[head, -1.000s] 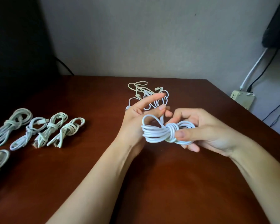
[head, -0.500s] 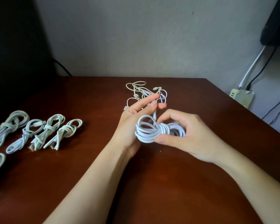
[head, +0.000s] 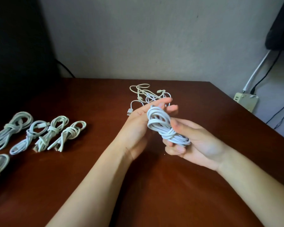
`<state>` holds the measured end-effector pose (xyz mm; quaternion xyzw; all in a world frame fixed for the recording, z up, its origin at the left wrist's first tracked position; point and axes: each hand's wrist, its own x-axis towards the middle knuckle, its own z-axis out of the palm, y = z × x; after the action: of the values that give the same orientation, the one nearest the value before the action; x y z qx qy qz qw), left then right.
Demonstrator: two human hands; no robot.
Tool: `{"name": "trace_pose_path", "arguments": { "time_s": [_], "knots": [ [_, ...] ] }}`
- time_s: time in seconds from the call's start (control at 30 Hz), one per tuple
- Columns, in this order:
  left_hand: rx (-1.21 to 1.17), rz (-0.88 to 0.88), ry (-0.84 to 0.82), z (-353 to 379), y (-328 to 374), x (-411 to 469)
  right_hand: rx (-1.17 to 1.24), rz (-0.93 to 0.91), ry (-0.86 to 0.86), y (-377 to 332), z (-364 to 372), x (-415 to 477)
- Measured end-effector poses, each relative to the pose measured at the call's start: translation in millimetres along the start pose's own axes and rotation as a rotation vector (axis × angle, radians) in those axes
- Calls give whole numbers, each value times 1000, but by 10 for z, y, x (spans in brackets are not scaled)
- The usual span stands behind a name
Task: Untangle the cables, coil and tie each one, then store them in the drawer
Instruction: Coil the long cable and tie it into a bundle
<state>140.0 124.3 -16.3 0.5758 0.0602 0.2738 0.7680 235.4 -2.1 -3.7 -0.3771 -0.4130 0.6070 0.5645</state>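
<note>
Coiled white cable [head: 164, 126], wrapped at its waist, was gripped above mid-table by the right hand [head: 198, 143]. The left hand [head: 138, 123], fingers straight, touched its upper loops. Snugging the wrap tight would likely stop it unwinding. The near table [head: 154, 194] offered working room, with tied bundles [head: 39, 133] left, tangle [head: 147, 94] far and the table edge close right.

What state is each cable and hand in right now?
white cable: coiled, wrapped at its middle, held above the table.
right hand: grips the coil's lower end.
left hand: fingers straight, touching the coil's upper loop.
tangled cables: loose heap, untied, on the table.
tied bundles: coiled, knotted, lying at left.
</note>
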Motion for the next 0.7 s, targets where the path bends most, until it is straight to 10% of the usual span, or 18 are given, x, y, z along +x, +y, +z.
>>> {"name": "trace_pose_path", "arguments": {
  "time_s": [0.33, 0.7],
  "knots": [
    [60, 70, 174, 196, 18, -219, 172, -23, 375, -57, 20, 78],
    [219, 227, 372, 164, -36, -207, -79, -56, 407, -55, 52, 53]
  ]
}}
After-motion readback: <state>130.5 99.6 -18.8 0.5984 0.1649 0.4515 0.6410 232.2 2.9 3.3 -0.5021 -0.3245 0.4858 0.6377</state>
